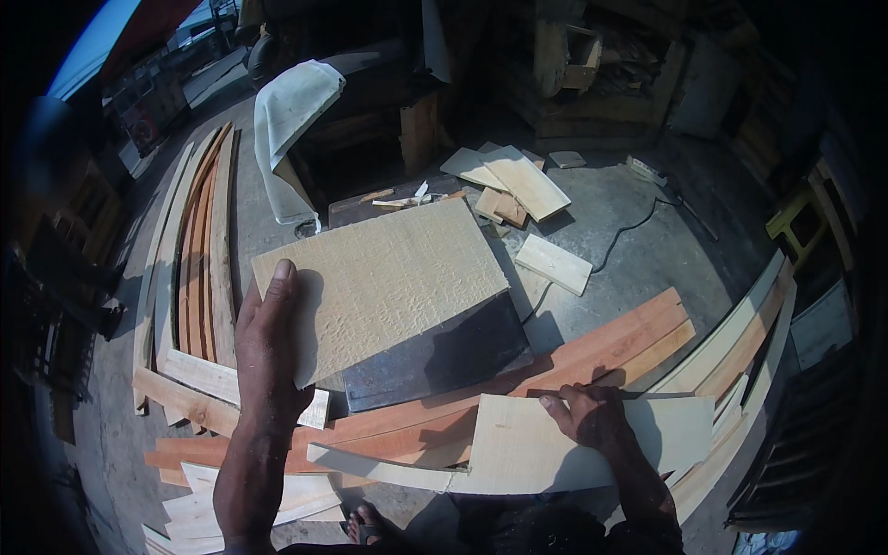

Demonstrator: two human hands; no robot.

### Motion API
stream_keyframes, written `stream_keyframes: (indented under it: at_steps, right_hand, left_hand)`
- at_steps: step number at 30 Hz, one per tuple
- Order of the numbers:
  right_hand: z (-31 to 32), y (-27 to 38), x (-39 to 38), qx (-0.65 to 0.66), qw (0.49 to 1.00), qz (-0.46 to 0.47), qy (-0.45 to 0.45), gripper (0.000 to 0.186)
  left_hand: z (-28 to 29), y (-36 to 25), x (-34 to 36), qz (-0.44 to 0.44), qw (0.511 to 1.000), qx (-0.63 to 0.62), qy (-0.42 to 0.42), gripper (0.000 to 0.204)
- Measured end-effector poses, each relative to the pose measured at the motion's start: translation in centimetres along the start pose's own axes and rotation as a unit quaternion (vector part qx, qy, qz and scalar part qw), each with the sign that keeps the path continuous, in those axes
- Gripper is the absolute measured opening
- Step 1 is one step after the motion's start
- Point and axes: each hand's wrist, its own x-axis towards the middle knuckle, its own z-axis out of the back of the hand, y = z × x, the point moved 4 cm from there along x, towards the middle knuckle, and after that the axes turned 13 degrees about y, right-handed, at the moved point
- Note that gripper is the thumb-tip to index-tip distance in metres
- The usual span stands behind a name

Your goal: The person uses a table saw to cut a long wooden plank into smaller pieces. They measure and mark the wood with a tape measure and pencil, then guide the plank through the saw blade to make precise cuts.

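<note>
My left hand (pixel 268 347) is closed on the left edge of a pale rectangular wooden board (pixel 398 277), thumb on top and fingers hidden beneath. The board's face looks rough, with a sawdust-like texture on its lower right. It is held over a dark flat-topped block (pixel 444 356). At the lower right, my right hand (pixel 590 416) grips the upper edge of a second pale wooden board (pixel 523 444), its thumb pressed on the face. A narrow strip (pixel 370 469) juts from that board's lower left side.
Reddish planks (pixel 601 342) lie crosswise before me. Long boards (pixel 194 250) are stacked at the left, with more strips (pixel 740 351) at the right. Short wood pieces (pixel 527 180) and a black cable (pixel 622 236) lie on the concrete floor. White cloth (pixel 287 111) drapes something behind.
</note>
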Motion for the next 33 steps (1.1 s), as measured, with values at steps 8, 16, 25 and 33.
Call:
stream_keyframes:
  at_steps: [8,16,25,33]
  right_hand:
    - [-3.3,-1.2,-4.6,0.059,0.992,-0.096,0.047,0.047]
    - [-1.4,2.3,-1.9,0.063,0.993,-0.094,-0.035,0.046]
    - [-1.9,13.8,2.9,-0.019,0.999,0.006,-0.044,0.058]
    - [-2.0,20.6,2.2,-0.021,0.997,0.073,-0.024,0.056]
  left_hand:
    - [-16.8,-4.5,12.0,-0.039,0.984,0.039,0.169,0.085]
    - [-5.7,3.4,-4.8,-0.153,0.729,0.505,0.436,0.054]
    - [5.8,12.9,-13.4,0.039,0.715,0.594,0.366,0.068]
    - [13.4,14.3,-16.2,-0.155,0.868,0.362,0.302,0.028]
